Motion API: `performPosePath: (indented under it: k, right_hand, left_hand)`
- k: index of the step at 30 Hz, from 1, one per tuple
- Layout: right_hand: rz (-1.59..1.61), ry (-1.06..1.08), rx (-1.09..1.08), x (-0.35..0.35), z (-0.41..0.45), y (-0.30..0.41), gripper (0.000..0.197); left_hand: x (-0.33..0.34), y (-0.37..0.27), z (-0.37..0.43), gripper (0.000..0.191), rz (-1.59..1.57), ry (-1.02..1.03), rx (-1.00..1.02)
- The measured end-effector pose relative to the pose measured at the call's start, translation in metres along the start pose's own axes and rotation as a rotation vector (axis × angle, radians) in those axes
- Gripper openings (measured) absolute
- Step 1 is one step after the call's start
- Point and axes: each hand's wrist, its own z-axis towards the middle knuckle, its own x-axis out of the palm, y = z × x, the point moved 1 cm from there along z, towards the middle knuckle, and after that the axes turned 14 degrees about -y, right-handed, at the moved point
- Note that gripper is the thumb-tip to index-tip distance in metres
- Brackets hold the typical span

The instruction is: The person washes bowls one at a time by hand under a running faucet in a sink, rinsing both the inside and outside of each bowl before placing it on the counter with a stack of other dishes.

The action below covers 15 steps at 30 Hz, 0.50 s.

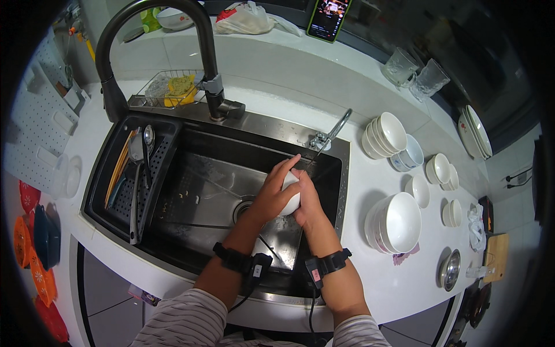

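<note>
Over the right part of a dark sink (pixel 208 180), both my hands are closed around a small white bowl (pixel 291 204). My left hand (pixel 277 191) covers its left side, with the fingers pointing up and away. On the bowl's right side lies my right hand (pixel 309 197). Much of the bowl is hidden by the fingers. Just beyond the hands, a thin stream of water falls from a small chrome tap (pixel 331 132). Scraps of food lie on the sink floor to the left.
A black draining tray (pixel 162 173) at the sink's left holds chopsticks, a spoon and a ladle. The large dark faucet (pixel 208 56) arches behind. Stacked white bowls (pixel 392 223) stand on the right counter, a metal bowl (pixel 451 271) nearer. Glass mugs (pixel 399 67) and a phone (pixel 328 19) are on the ledge.
</note>
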Motion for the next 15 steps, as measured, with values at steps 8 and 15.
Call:
performPosePath:
  k: [8,15]
  right_hand:
    - [0.195,-0.008,-0.234,0.005,-0.008,0.011,0.033]
    - [-0.02,-0.022,0.012,-0.001,0.003,0.0,0.032]
  left_hand:
    - [0.003,0.004,-0.004,0.063,-0.016,0.034,-0.206]
    - [0.002,0.005,-0.004,0.065,0.076,0.041,-0.147]
